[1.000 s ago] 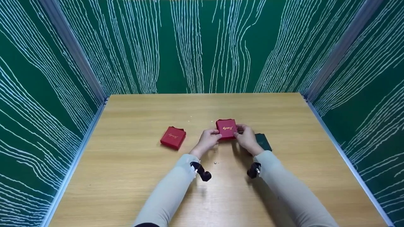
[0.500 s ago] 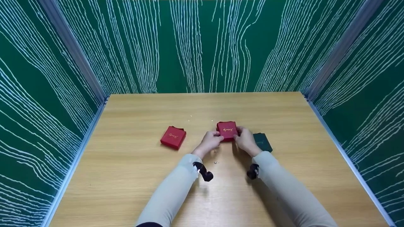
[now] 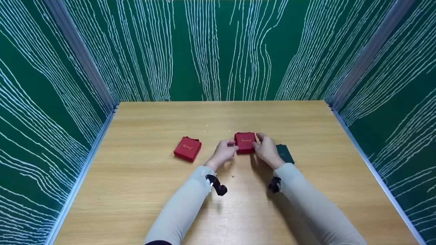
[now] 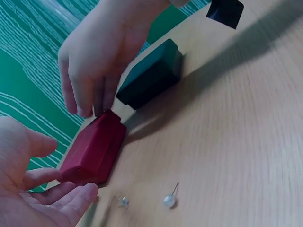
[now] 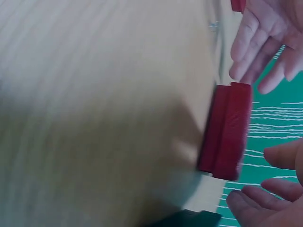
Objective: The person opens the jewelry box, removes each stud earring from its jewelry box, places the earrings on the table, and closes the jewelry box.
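Note:
A closed red jewelry box (image 3: 245, 143) with gold script on its lid rests on the wooden table between both hands. My left hand (image 3: 224, 151) is at its left side, fingers loosely extended and fingertips close to the box's corner. On the other side, my right hand (image 3: 266, 149) has thumb and fingers spread beside the box; in the right wrist view a gap shows between its fingers and the red box (image 5: 227, 130). In the left wrist view, a pearl earring (image 4: 169, 200) and a small sparkling stud (image 4: 123, 202) lie on the table near the red box (image 4: 92, 149).
Another red box (image 3: 187, 148) with gold script lies to the left on the table (image 3: 153, 190). A dark green box (image 3: 284, 153) stands right of my right hand, partly covered by it. Tiny bright bits (image 3: 206, 126) lie farther back. Green patterned walls enclose the table's back and sides.
The red box between my hands has come down a little toward me onto the table. Both hands have loosened from its sides, the left drawing slightly away leftward.

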Motion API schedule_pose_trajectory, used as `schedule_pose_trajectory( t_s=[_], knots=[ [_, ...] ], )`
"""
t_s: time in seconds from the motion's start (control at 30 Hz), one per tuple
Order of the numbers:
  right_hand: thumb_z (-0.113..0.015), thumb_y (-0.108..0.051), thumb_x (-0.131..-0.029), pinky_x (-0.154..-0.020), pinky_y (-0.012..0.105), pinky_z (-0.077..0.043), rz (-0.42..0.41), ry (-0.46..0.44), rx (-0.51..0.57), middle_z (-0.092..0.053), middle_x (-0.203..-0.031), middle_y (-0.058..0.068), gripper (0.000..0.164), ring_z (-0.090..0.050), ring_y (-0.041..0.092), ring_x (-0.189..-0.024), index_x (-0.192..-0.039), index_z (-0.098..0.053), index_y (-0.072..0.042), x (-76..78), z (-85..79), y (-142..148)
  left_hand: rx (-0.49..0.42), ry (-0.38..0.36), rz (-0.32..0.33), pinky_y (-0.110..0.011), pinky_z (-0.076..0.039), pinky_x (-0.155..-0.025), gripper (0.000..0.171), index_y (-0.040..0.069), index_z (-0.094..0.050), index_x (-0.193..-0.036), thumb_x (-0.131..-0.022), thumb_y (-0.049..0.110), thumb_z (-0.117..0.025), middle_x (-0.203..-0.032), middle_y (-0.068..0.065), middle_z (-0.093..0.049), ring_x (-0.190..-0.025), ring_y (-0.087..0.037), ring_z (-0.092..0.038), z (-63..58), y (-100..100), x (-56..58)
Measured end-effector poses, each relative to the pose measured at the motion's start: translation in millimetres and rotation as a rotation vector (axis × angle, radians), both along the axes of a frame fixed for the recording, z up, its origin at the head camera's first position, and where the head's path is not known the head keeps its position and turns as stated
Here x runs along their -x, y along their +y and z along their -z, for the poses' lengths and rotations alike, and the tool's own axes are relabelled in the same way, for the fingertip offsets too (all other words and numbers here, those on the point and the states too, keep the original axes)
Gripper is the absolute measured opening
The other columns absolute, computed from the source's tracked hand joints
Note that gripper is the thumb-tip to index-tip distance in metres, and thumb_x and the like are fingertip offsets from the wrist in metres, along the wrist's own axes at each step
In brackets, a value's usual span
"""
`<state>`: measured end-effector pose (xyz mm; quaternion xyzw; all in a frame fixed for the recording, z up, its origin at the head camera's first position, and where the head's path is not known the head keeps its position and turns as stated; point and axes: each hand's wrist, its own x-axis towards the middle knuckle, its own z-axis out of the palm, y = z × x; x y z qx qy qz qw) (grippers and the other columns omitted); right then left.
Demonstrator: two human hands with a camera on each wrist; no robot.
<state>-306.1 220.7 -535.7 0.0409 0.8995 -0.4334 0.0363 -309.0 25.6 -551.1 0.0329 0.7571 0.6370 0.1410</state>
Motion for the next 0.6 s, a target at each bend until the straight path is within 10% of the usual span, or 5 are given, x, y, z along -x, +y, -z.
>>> schedule_pose_trajectory(
  t_s=[0.2,0.6],
  knots=[
    [-0.059,-0.011,-0.111,-0.126,0.054,-0.046,-0.004,0.047,0.055,-0.051,-0.162,0.029,0.054,-0.050,0.045,-0.151,-0.161,-0.045,0.005,2.5,-13.7,-1.1,0.027,0.060,0.002,-0.037,-0.066,-0.095,0.045,-0.013,-0.056,-0.146,-0.106,0.005,-0.062,-0.140,-0.028,-0.066,-0.124,-0.040,-0.068,-7.4,-18.5,1.7],
    [-0.060,-0.011,-0.111,-0.129,0.051,-0.042,-0.028,0.027,0.111,-0.050,-0.165,0.024,0.055,-0.049,0.039,-0.153,-0.163,-0.045,-0.001,5.0,-32.9,-20.6,-0.021,0.072,-0.019,-0.052,-0.061,-0.110,0.044,-0.012,-0.055,-0.147,-0.106,0.003,-0.058,-0.142,-0.033,-0.060,-0.127,-0.040,-0.066,-29.7,-62.0,1.4]
  ],
)
